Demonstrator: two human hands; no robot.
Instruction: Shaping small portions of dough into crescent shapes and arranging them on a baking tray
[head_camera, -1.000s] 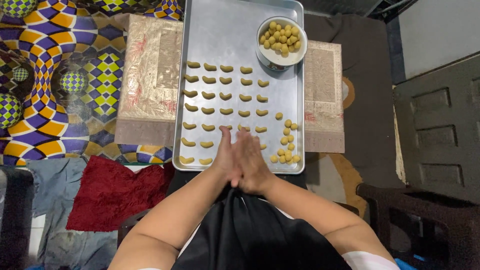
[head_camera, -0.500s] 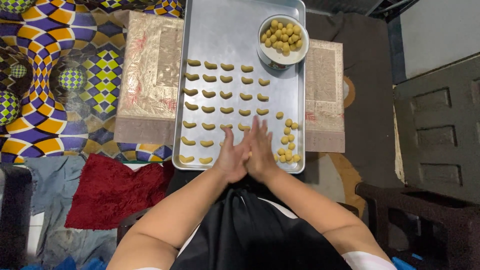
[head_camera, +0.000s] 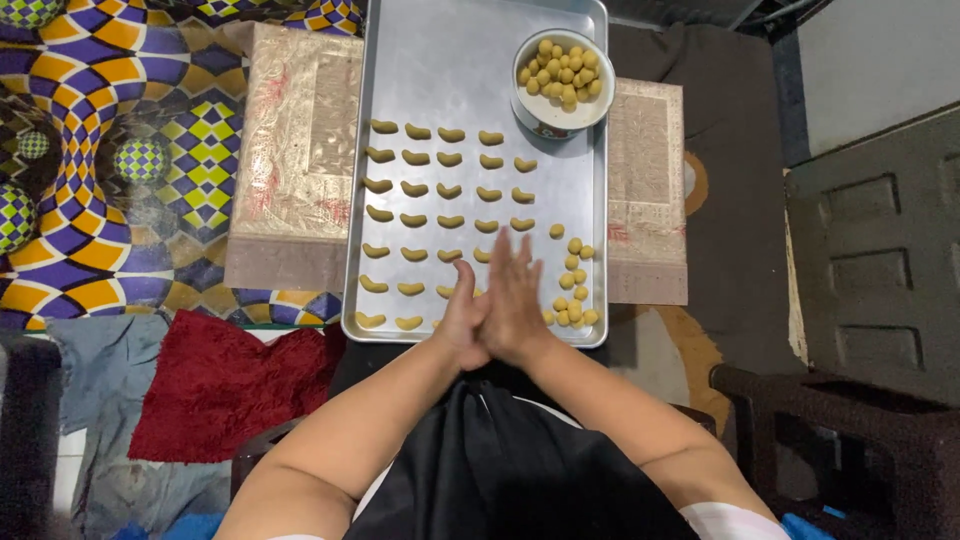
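Left hand (head_camera: 465, 318), right hand (head_camera: 515, 300) pressed palm to palm (contents hidden) over tray (head_camera: 440, 60).

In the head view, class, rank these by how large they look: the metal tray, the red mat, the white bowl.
1. metal tray
2. red mat, though it lies lower than the tray, which may skew it
3. white bowl

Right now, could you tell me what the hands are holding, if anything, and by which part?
It cannot be told. The left hand and right hand are pressed palm to palm above the metal tray; anything between the palms is hidden.
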